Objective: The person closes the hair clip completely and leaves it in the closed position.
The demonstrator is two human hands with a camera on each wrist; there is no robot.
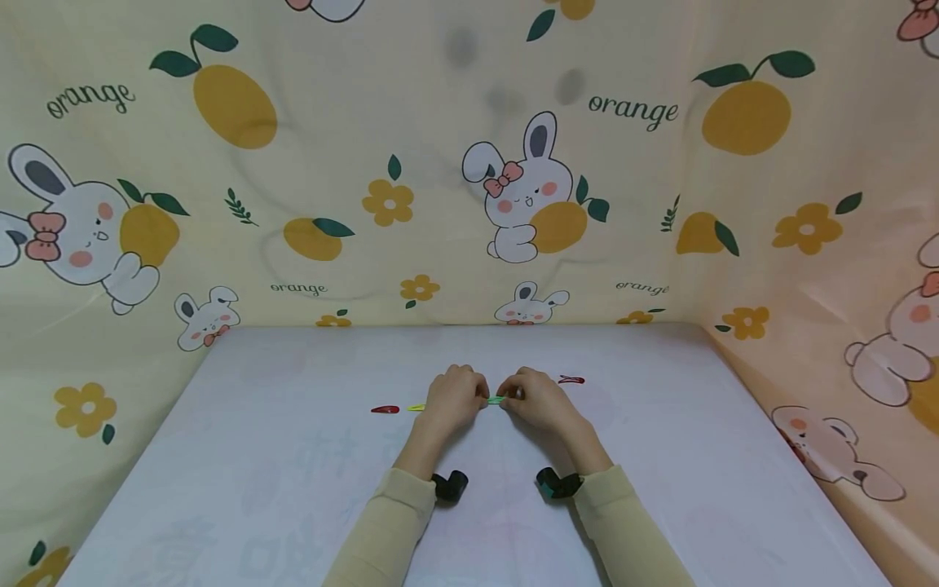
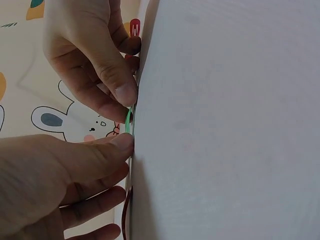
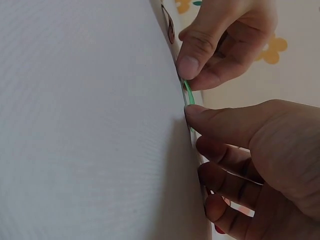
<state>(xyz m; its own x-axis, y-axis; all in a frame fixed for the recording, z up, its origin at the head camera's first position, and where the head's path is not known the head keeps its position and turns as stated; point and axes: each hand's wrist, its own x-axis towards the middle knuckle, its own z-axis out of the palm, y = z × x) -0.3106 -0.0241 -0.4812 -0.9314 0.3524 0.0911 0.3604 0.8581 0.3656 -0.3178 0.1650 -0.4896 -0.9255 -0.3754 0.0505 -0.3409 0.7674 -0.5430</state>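
Note:
A green hair clip (image 1: 495, 400) lies level between my two hands, just above or at the tabletop. My left hand (image 1: 456, 397) pinches one end of it between thumb and fingertips, and my right hand (image 1: 539, 399) pinches the other end. From the left wrist, a short green strip of the clip (image 2: 128, 120) shows between the two thumbs; its ends are covered by fingers. Left of my left hand sit a yellow hair clip (image 1: 416, 408), partly hidden by that hand, and a red hair clip (image 1: 385, 409).
Beyond my right hand, another red hair clip (image 1: 571, 379) rests on the white table (image 1: 293, 489). A cream curtain (image 1: 440, 122) printed with rabbits and oranges hangs behind the table's far edge and along its sides.

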